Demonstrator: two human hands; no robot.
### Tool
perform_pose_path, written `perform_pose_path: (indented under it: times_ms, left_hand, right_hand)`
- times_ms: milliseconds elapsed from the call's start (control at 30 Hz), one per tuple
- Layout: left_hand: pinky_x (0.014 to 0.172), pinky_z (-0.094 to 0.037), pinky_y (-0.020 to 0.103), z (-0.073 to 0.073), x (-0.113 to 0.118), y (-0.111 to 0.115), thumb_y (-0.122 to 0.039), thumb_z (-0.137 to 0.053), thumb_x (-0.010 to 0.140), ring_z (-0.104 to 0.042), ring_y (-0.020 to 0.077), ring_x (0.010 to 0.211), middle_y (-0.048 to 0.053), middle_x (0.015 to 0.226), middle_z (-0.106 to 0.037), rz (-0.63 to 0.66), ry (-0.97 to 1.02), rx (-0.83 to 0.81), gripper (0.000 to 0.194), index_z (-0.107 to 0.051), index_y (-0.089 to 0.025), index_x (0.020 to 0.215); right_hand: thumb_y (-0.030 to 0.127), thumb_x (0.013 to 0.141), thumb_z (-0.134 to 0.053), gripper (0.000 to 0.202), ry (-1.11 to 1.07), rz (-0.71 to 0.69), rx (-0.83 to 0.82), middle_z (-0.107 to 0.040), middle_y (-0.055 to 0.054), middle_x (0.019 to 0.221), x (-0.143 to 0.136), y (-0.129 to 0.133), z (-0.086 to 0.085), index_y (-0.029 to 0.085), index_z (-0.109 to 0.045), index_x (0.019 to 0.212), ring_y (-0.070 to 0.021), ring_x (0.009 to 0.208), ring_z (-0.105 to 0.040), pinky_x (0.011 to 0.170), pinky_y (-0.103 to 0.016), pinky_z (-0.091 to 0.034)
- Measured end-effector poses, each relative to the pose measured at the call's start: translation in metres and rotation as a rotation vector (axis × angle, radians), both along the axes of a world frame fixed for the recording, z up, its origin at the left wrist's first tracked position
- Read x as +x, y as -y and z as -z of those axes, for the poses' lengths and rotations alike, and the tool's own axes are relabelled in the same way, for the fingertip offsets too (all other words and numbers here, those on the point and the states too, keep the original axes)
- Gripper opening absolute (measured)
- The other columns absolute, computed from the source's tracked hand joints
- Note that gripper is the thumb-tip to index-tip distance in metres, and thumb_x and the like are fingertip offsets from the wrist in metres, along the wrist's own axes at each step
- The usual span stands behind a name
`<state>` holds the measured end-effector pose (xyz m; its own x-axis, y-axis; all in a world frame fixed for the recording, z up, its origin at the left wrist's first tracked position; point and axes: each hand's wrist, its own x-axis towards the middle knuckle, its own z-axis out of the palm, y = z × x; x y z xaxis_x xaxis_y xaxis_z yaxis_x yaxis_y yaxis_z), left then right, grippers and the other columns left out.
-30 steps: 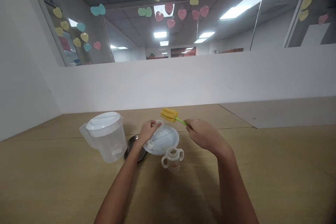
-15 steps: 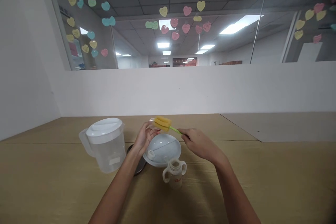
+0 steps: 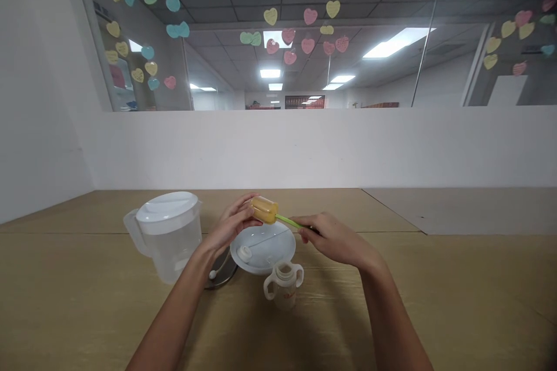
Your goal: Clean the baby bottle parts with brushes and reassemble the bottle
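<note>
One brush (right hand) inside cap (left hand).

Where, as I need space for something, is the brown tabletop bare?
Right of the right arm; left of the clear, white-lidded plastic jug. Crowded: from jug across dark round metal tray and white round bowl to two-handled clear bottle.

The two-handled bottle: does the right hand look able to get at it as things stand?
Probably, but not freely: the right hand is holding the green-handled brush. Nothing visible stands between that hand and the two-handled bottle, and the bottle's right handle looks unobstructed.
</note>
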<state>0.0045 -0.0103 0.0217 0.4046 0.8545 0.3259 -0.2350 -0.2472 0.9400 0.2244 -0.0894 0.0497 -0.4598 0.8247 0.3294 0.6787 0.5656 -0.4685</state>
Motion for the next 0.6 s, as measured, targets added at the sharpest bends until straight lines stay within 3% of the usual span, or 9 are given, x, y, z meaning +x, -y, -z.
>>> perform_pose_path:
  times_ms: [133, 233, 333, 467, 600]
  left_hand:
    - [0.082, -0.046, 0.025, -0.009, -0.016, 0.013, -0.014, -0.071, 0.064, -0.052, 0.0195, 0.108, 0.007, 0.124, -0.052, 0.012, -0.078, 0.105, 0.044, -0.052, -0.022, 0.103]
    - [0.078, -0.047, 0.025, -0.016, -0.030, 0.022, -0.016, -0.071, 0.065, -0.054, 0.0209, 0.106, 0.009, 0.126, -0.049, 0.058, -0.176, 0.144, 0.042, -0.051, -0.021, 0.102]
    - [0.072, -0.048, 0.025, -0.022, -0.038, 0.028, -0.026, -0.068, 0.070, -0.058, 0.0197, 0.096, 0.009, 0.120, -0.053, 0.026, -0.322, 0.139, 0.045, -0.048, -0.022, 0.110]
    - [0.062, -0.049, 0.027, -0.023, -0.041, 0.024, -0.048, -0.053, 0.077, -0.061, 0.0194, 0.079, 0.008, 0.093, -0.062, -0.216, -0.450, 0.152, 0.043, -0.053, -0.015, 0.105]
    - [0.051, -0.044, 0.026, -0.014, -0.051, 0.008, -0.058, -0.045, 0.077, -0.059, 0.0192, 0.059, 0.005, 0.066, -0.060, -0.674, -0.654, 0.270, 0.049, -0.059, -0.014, 0.095]
  right_hand:
    - [0.018, 0.085, -0.028, 0.028, 0.003, -0.033, -0.091, -0.053, 0.001, 0.062, 0.000, 0.005, -0.001, 0.016, -0.055, 0.074, -0.0093, 0.052, -0.045, 0.053, -0.022, -0.033]
    - [0.020, 0.087, -0.025, 0.032, 0.011, -0.047, -0.202, -0.053, 0.001, 0.061, -0.004, 0.007, 0.000, 0.016, -0.056, 0.079, -0.0077, 0.043, -0.042, 0.047, -0.021, -0.033]
    - [0.018, 0.086, -0.029, 0.031, 0.052, -0.039, -0.105, -0.055, 0.001, 0.062, -0.009, 0.009, 0.000, 0.016, -0.057, 0.073, -0.0083, 0.048, -0.043, 0.050, -0.021, -0.032]
    - [0.016, 0.084, -0.033, 0.030, 0.089, 0.020, 0.050, -0.059, -0.001, 0.064, -0.013, 0.011, 0.000, 0.018, -0.061, 0.074, -0.0112, 0.055, -0.048, 0.056, -0.023, -0.034]
    - [0.020, 0.083, -0.041, 0.028, 0.070, 0.044, 0.071, -0.068, -0.004, 0.088, -0.002, 0.017, -0.003, 0.022, -0.067, 0.094, -0.0166, 0.075, -0.059, 0.067, -0.025, -0.040]
